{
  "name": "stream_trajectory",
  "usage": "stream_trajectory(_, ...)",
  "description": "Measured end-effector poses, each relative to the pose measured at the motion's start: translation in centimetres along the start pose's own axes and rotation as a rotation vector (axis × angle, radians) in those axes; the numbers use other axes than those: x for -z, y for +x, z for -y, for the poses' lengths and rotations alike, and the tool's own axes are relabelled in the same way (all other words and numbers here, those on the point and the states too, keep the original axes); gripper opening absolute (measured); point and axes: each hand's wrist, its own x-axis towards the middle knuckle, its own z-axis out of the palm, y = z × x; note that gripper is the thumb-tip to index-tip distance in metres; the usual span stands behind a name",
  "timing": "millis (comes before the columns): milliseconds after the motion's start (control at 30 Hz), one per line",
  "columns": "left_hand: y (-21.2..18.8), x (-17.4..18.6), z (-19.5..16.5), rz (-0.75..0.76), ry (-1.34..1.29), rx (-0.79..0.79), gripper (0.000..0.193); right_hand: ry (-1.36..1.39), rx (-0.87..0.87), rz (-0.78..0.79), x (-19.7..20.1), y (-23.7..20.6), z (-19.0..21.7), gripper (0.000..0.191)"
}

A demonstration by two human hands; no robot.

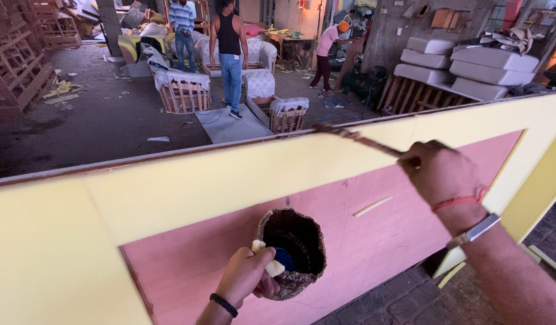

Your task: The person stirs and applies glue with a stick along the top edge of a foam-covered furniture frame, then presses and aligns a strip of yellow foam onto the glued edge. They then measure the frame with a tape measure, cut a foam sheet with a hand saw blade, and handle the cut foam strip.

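Observation:
My left hand [246, 275] grips the rim of a crusted, dark round pot [296, 248] with a small piece of yellow foam pinched against it. The pot hangs in front of a pink board [362, 241]. My right hand [442, 173] is closed on a thin brown brush stick [359, 140], whose tip reaches the top edge of the yellow foam strip [230, 180] that frames the board. A red thread and a metal bangle sit on my right wrist, a black band on my left.
Beyond the panel lies a workshop floor with wooden chair frames [183, 91], stacked grey cushions [471, 66] and wooden racks [16, 60]. Three people [231, 54] stand or bend at the back. Brick paving [410, 298] shows at the lower right.

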Motion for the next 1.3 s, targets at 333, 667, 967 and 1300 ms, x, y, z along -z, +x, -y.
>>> stream_trajectory(333,0.8,-0.9,-0.2,-0.021,-0.002,0.041,0.060,0.261,-0.051,-0.080,-1.0,-3.0,0.2,0.014)
stream_trajectory(667,2.1,-1.9,-0.6,-0.006,0.114,0.131,0.060,-0.056,-0.308,0.029,-2.9,2.5,-9.2,0.015)
stream_trajectory(967,3.9,-2.9,0.6,-0.067,-0.040,0.191,0.053,-0.025,-0.147,0.114,-1.9,2.6,-7.3,0.015)
stream_trajectory(1300,1.8,-1.9,-0.2,-0.070,-0.025,0.046,0.055,0.229,0.207,0.039,-0.7,3.7,0.5,0.013)
